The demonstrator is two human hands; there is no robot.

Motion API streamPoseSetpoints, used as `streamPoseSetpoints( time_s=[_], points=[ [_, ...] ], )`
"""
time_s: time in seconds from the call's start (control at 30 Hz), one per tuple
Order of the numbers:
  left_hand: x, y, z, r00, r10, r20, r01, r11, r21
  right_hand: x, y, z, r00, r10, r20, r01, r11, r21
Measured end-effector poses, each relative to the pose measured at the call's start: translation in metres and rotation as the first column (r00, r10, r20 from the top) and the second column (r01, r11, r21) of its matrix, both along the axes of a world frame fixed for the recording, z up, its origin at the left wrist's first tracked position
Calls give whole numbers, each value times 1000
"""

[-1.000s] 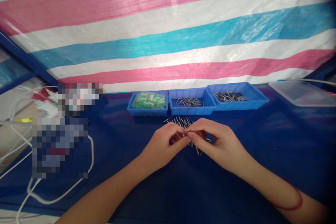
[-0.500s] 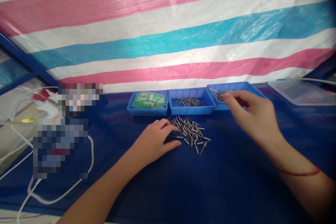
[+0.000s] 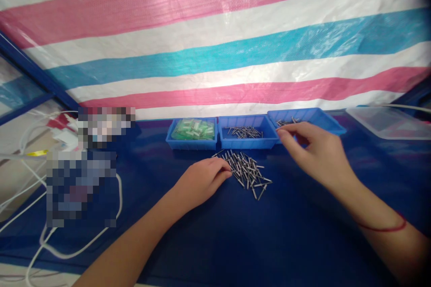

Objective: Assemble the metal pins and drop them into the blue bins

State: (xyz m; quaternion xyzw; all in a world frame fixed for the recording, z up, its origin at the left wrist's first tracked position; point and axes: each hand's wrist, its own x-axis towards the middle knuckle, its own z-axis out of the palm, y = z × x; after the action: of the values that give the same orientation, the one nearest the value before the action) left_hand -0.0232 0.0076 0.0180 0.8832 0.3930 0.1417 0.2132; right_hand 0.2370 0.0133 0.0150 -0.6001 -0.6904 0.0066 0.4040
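A loose pile of silver blind rivets (image 3: pixel 247 168) lies on the dark blue tabletop. At its left edge is my left hand (image 3: pixel 205 179), thumb and fingers pinched together where a rivet lay, which they now cover. My right hand (image 3: pixel 313 148) hovers at the front left corner of the right blue bin (image 3: pixel 323 119), fingertips closed with nothing visible between them. A few rivets (image 3: pixel 288 122) show in that bin, partly hidden behind the hand. More rivets (image 3: pixel 247 132) lie in the middle blue bin (image 3: pixel 247 143).
The left blue bin (image 3: pixel 191 144) holds green-and-white packets (image 3: pixel 193 129) in clear plastic. A translucent lid (image 3: pixel 387 123) lies at the far right. White cables (image 3: pixel 119 197) and blurred-out items (image 3: pixel 81 184) occupy the left side. A striped sheet (image 3: pixel 215 54) hangs behind.
My left thumb and fingers have closed together at the pile's edge. My right hand has drawn back leftward from over the right bin; the rivet seen at its fingertips no longer shows.
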Motion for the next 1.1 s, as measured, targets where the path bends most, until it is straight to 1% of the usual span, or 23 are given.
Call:
streamPoseSetpoints(
  time_s=[0.03, 0.07, 0.1, 0.17, 0.2, 0.27, 0.33, 0.5, 0.63, 0.73, 0.8, 0.87, 0.93, 1.1],
  points=[
    [1, -1, 1, 999, 22, 44, -22, 1000, -21, -11, -6, 0, 989, 142, -35, -144, 989, -44],
    [3, -3, 2, 995, 42, 86, -38, 998, -45, -22, -12, 0, 960, 269, -78, -276, 957, -91],
    [4, -5, 3, 990, 59, 126, -50, 996, -69, -31, -17, 0, 930, 350, -117, -363, 923, -129],
    [7, -8, 4, 978, 81, 194, -58, 991, -122, -47, -27, -2, 866, 458, -202, -491, 855, -167],
    [8, -9, 5, 971, 85, 222, -52, 988, -148, -52, -30, -3, 847, 475, -240, -519, 836, -177],
    [10, -11, 5, 961, 85, 263, -35, 981, -189, -58, -34, -4, 831, 468, -301, -534, 823, -196],
    [11, -11, 4, 949, 99, 299, -37, 978, -206, -58, -35, -6, 835, 435, -337, -520, 825, -224],
    [10, -9, 1, 878, 225, 422, -140, 965, -223, -58, -32, -8, 833, 409, -374, -527, 792, -308],
    [12, -10, -1, 842, 271, 467, -133, 942, -308, -62, -34, -7, 816, 436, -381, -561, 757, -335],
    [14, -12, -2, 785, 324, 528, -127, 918, -375, -65, -36, -6, 797, 434, -421, -582, 738, -341],
    [15, -12, -2, 735, 374, 565, -118, 892, -436, -65, -37, -6, 784, 414, -462, -589, 730, -347],
    [15, -12, -2, 705, 411, 578, -99, 864, -493, -65, -37, -6, 778, 400, -485, -592, 725, -352],
    [15, -11, 0, 696, 427, 577, -81, 846, -528, -65, -37, -5, 778, 403, -483, -593, 726, -349],
    [16, -11, 1, 699, 426, 574, -60, 835, -547, -64, -38, 1, 758, 420, -499, -601, 747, -284]
  ],
)
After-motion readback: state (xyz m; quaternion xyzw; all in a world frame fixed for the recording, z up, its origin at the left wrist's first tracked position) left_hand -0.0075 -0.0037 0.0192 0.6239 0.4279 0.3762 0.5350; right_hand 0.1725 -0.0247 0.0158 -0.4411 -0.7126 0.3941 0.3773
